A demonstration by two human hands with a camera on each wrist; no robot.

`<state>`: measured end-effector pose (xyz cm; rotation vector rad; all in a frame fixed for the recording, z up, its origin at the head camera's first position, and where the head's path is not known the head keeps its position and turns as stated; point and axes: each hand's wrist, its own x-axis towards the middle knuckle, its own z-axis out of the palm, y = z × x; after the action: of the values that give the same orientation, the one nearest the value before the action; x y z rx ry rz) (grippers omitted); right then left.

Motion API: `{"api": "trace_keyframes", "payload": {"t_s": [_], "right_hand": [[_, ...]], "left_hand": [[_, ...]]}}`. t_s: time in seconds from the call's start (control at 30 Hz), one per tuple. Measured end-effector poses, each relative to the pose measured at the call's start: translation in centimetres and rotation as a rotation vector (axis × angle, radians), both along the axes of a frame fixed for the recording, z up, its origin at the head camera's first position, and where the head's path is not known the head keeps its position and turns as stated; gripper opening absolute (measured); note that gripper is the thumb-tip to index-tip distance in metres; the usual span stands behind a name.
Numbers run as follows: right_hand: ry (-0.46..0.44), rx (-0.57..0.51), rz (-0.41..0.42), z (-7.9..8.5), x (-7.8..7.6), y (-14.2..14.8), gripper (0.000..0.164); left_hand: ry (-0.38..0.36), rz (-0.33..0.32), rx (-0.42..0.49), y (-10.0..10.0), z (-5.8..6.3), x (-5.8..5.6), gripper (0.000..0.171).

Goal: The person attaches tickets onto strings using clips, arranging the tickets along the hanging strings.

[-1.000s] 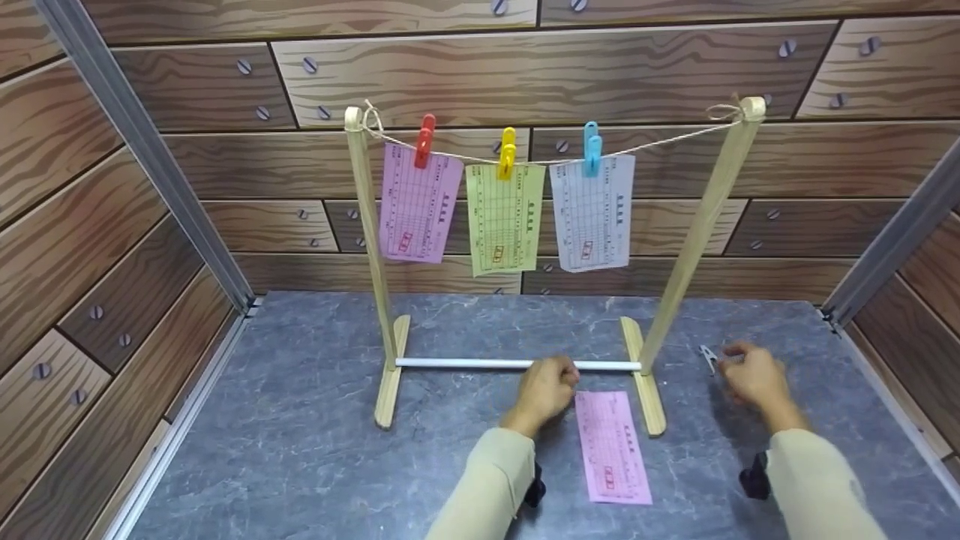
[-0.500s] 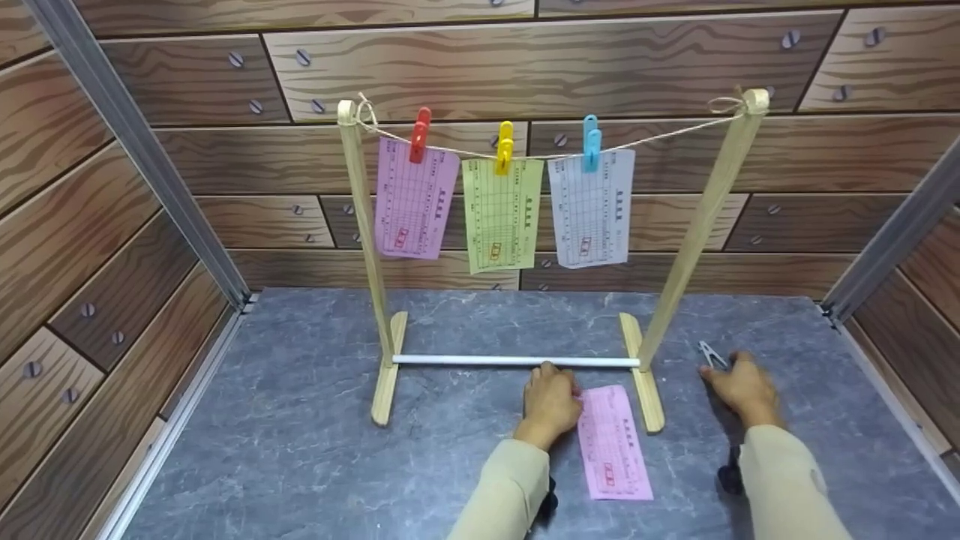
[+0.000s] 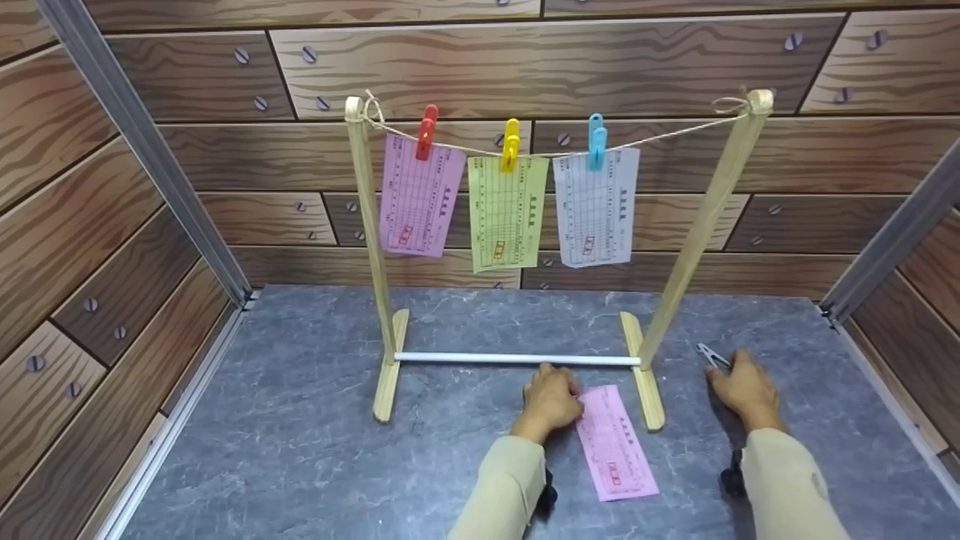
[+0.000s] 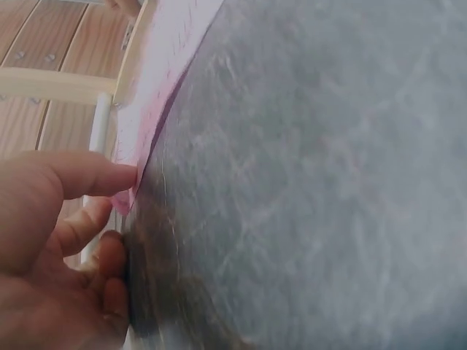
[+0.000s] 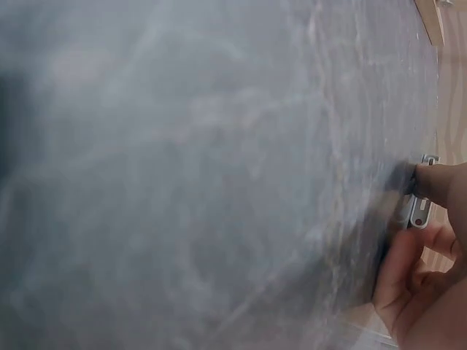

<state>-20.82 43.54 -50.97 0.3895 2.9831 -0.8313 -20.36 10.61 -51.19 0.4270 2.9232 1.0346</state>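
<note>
My left hand (image 3: 551, 399) pinches the upper left corner of a pink paper slip (image 3: 618, 450) lying on the table, with red and dark print. In the left wrist view, the thumb lies on the slip's edge (image 4: 149, 109) and the index finger is beneath. To the right, my right hand (image 3: 746, 386) grips a small grey clothespin (image 3: 711, 355) at table level. The right wrist view shows the clothespin (image 5: 421, 210) between thumb and fingers, partly hidden by them.
A wooden stand (image 3: 697, 232) with a white crossbar (image 3: 480, 358) holds a string. Red (image 3: 426, 133), yellow (image 3: 510, 146) and blue (image 3: 597, 142) clothespins hang a pink, a green and a pale blue slip from it. Wood-patterned walls surround the grey marbled table (image 3: 300, 450).
My left hand has come down onto the slip's corner, and the slip's lower end has swung slightly right. My right hand has closed on the grey clothespin, which has turned a little.
</note>
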Motion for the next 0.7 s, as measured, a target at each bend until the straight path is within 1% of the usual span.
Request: {"api": "trace_keyframes", "payload": {"t_s": [0.2, 0.3, 0.37, 0.5, 0.63, 0.7], "right_hand": [[0.024, -0.005, 0.005, -0.1, 0.2, -0.4, 0.043], [0.042, -0.01, 0.005, -0.1, 0.6, -0.4, 0.042], [0.05, -0.024, 0.0, -0.1, 0.7, -0.3, 0.043], [0.053, -0.067, -0.046, 0.0, 1.1, -0.2, 0.047], [0.068, -0.111, -0.1, 0.0, 1.3, -0.3, 0.047], [0.078, -0.135, -0.12, -0.1, 1.5, -0.3, 0.047]], "left_hand": [[-0.017, -0.045, 0.072, -0.2, -0.4, 0.0, 0.025], [0.002, -0.054, 0.129, -0.2, -0.6, 0.1, 0.028], [0.018, -0.058, 0.173, -0.4, -0.8, 0.1, 0.026], [0.057, -0.065, 0.225, -0.6, -1.3, 0.2, 0.019], [0.055, -0.057, 0.263, -0.7, -1.5, 0.2, 0.012], [0.038, -0.05, 0.287, -0.8, -1.6, 0.2, 0.008]]}}
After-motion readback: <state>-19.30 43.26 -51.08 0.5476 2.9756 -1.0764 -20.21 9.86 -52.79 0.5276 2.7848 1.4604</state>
